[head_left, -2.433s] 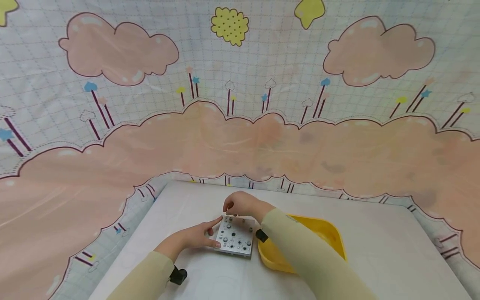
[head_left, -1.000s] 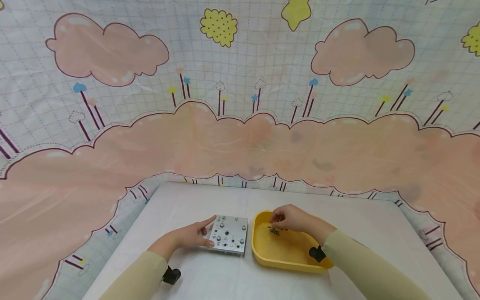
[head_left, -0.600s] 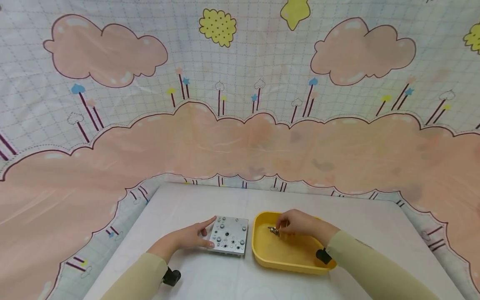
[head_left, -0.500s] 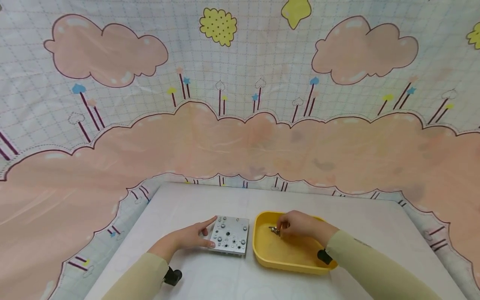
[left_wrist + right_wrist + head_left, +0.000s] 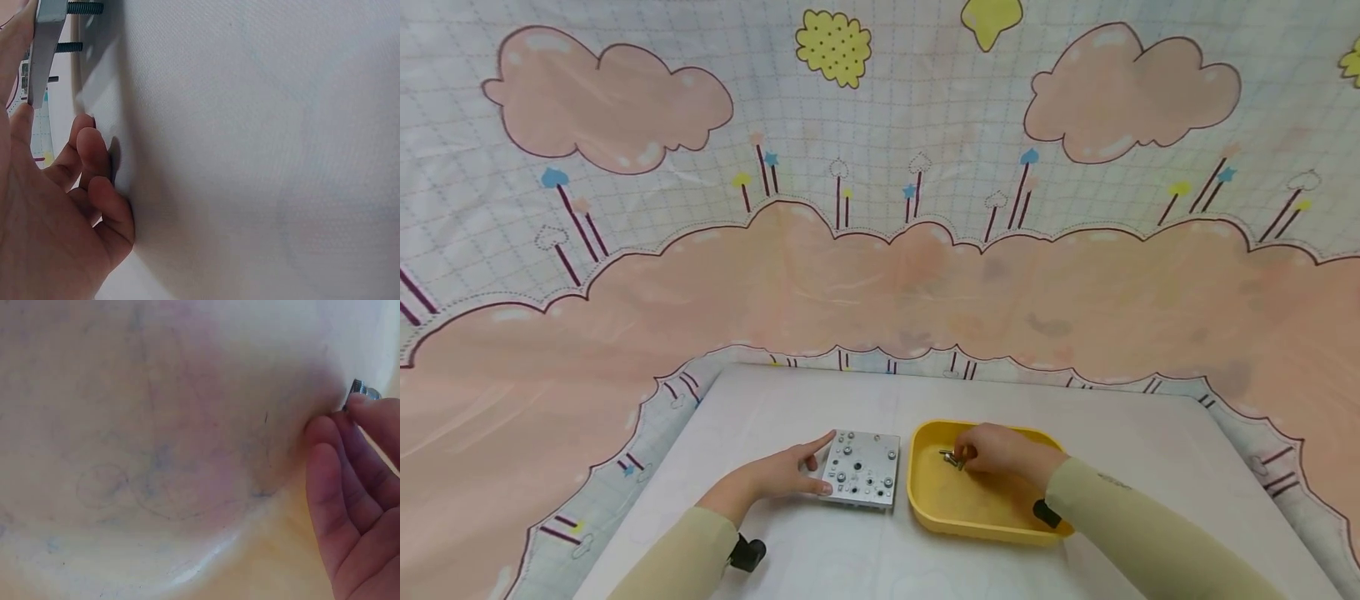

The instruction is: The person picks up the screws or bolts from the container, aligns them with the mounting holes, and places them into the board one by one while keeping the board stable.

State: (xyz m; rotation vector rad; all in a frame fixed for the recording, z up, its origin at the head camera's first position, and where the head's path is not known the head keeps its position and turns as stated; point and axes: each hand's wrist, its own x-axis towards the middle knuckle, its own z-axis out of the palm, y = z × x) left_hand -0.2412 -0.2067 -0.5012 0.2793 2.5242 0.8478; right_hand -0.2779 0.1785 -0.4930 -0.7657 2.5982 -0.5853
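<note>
Cloud-print cloth (image 5: 865, 292) behind, white table (image 5: 820, 400) in front. Left hand (image 5: 778, 475) grips metal plate (image 5: 870, 450) at its 9 o'clock side, thumb and forefinger on two corners. Yellow tray (image 5: 977, 528) just beside, at plate's 3 o'clock. Right hand (image 5: 997, 451) pinches a screw (image 5: 358, 389) near loose screws (image 5: 951, 457), tray's 10 o'clock. Step seems to be screw picking; next move likely needs a firm pinch, clean lift.

The right hand (image 5: 997, 448) has been moved from above the far edge of the metal plate (image 5: 868, 452) into the yellow tray (image 5: 958, 504), onto the small screws (image 5: 951, 459); the tray floor, earlier covered by the right sleeve (image 5: 1138, 517), is exposed.
</note>
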